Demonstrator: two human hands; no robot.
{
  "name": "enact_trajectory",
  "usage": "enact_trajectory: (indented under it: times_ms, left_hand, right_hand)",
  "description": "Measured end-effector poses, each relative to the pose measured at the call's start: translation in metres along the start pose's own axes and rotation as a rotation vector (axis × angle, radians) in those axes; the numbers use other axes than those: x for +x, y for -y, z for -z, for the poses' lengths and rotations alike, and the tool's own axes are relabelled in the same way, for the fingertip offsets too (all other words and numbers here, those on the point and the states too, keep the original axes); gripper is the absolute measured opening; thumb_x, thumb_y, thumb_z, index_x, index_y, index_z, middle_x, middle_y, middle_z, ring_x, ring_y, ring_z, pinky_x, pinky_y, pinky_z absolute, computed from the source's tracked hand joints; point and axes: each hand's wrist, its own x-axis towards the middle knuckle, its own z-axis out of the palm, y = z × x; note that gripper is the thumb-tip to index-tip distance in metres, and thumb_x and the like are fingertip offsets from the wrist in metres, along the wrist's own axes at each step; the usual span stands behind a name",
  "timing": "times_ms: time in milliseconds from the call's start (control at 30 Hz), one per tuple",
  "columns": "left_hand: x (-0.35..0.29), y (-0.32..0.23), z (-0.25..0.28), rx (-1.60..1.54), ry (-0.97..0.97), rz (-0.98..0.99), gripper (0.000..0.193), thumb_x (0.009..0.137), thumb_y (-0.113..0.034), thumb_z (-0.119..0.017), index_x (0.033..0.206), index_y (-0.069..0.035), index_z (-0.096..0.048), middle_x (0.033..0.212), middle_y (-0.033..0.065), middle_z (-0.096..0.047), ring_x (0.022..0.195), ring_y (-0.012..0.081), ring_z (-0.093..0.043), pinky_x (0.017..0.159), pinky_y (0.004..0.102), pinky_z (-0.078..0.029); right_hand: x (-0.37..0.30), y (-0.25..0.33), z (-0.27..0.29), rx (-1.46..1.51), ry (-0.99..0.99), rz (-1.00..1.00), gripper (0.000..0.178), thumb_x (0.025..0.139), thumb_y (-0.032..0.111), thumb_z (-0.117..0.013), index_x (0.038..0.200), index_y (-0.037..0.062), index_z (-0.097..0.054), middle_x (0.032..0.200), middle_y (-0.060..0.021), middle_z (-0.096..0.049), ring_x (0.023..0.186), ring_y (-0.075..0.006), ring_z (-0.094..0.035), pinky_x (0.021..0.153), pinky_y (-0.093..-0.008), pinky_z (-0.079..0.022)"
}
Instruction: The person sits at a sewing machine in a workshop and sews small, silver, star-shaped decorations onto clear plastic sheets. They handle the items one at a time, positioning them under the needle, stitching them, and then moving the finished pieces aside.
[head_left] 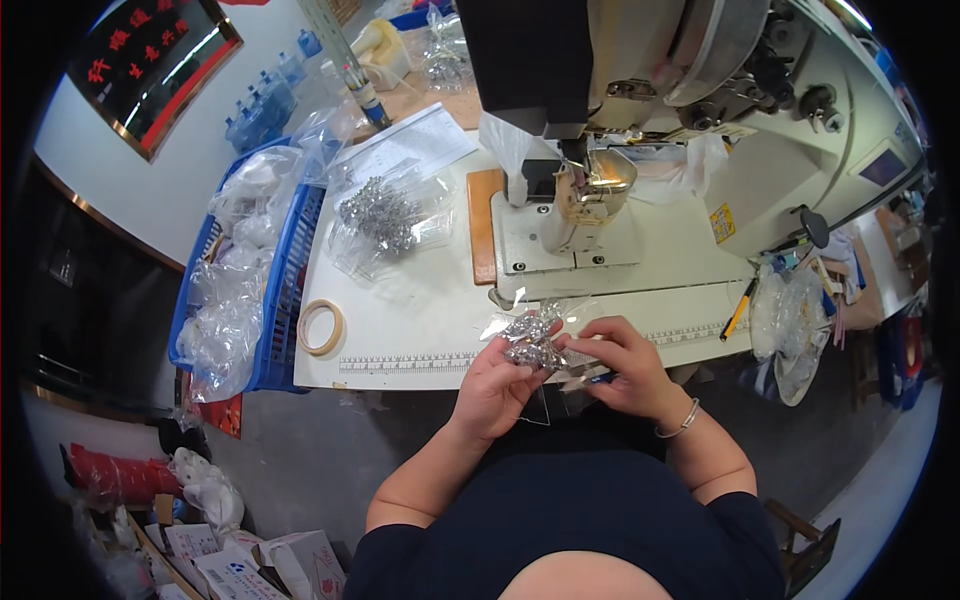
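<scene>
Just off the front edge of the sewing table, my left hand (490,388) is closed around a clear plastic bag of shiny silver pieces (533,342). The kind of the pieces is too fine to tell. My right hand (632,368), with a bracelet at its wrist, is beside the bag, fingers bent toward the silver pieces. Under its fingers shows a small blue-and-metal tool (600,378), mostly hidden in the grip. Farther back on the left of the table lies a clear plastic bag with a heap of similar silver pieces (380,215).
An industrial sewing machine (590,240) stands ahead. A tape roll (321,328) and a printed ruler strip (410,364) are at the table's front left. A blue basket (283,330) of plastic bags adjoins the left side. A yellow marker (738,310) lies at the right.
</scene>
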Motion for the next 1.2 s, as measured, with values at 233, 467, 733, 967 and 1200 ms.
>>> enact_trajectory:
  times_ms: [233, 467, 733, 967, 1200]
  left_hand:
    - [-0.002, 0.008, 0.003, 0.219, -0.088, -0.005, 0.057, 0.079, 0.011, -0.039, 0.134, -0.003, -0.029, 0.13, 0.0154, -0.044, 0.118, 0.0244, -0.048, 0.099, 0.0369, -0.04]
    - [0.003, 0.013, 0.004, 0.172, -0.059, 0.025, 0.046, 0.083, 0.004, -0.044, 0.128, -0.003, -0.036, 0.119, 0.0116, -0.051, 0.108, 0.0224, -0.054, 0.092, 0.0375, -0.045]
    - [0.011, 0.014, 0.009, 0.037, -0.18, 0.021, 0.026, 0.093, -0.012, -0.043, 0.118, -0.003, -0.042, 0.118, 0.0149, -0.054, 0.103, 0.0235, -0.057, 0.09, 0.0361, -0.047]
    - [0.013, 0.016, 0.011, 0.018, -0.187, 0.048, 0.023, 0.094, -0.014, -0.043, 0.115, -0.004, -0.043, 0.115, 0.0141, -0.056, 0.101, 0.0216, -0.058, 0.086, 0.0352, -0.049]
    - [0.01, 0.017, 0.007, 0.088, -0.217, 0.059, 0.023, 0.094, -0.014, -0.043, 0.115, -0.004, -0.045, 0.109, 0.0112, -0.058, 0.098, 0.0211, -0.06, 0.084, 0.0352, -0.05]
  right_hand:
    - [0.005, -0.015, -0.007, -0.049, 0.042, 0.093, 0.034, 0.061, 0.0, -0.065, 0.094, 0.0071, -0.063, 0.087, -0.0066, -0.059, 0.076, -0.0239, -0.061, 0.063, -0.0308, -0.051]
    - [0.025, -0.013, -0.016, -0.138, -0.153, 0.055, 0.027, 0.058, 0.001, -0.067, 0.084, 0.0065, -0.06, 0.082, -0.007, -0.059, 0.069, -0.0244, -0.06, 0.058, -0.0318, -0.05]
    - [0.023, 0.004, -0.004, -0.234, -0.237, -0.072, 0.037, 0.066, 0.013, -0.073, 0.101, 0.0068, -0.062, 0.087, -0.0073, -0.057, 0.067, -0.0216, -0.058, 0.057, -0.0297, -0.048]
    - [0.0, -0.005, -0.006, -0.29, -0.155, 0.072, 0.03, 0.066, 0.009, -0.071, 0.096, 0.0101, -0.066, 0.079, -0.0043, -0.058, 0.065, -0.02, -0.057, 0.054, -0.0299, -0.046]
    - [0.015, -0.004, -0.001, -0.326, -0.05, 0.135, 0.023, 0.065, 0.009, -0.07, 0.087, 0.0102, -0.065, 0.075, -0.001, -0.056, 0.062, -0.0185, -0.055, 0.053, -0.029, -0.044]
